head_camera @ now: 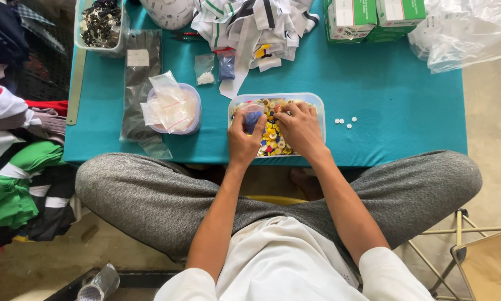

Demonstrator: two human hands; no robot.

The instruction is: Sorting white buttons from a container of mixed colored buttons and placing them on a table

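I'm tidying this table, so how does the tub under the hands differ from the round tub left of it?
The rectangular tub holds mixed coloured buttons; the round tub holds small clear bags. Both hands, left hand and right hand, are in the rectangular one; nothing touches the round one. Both are clear plastic on the teal table.

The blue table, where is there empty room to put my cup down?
The table is bare on its right side, between the green boxes, the button tray and the loose white buttons. The left side is crowded with bags and a tub.
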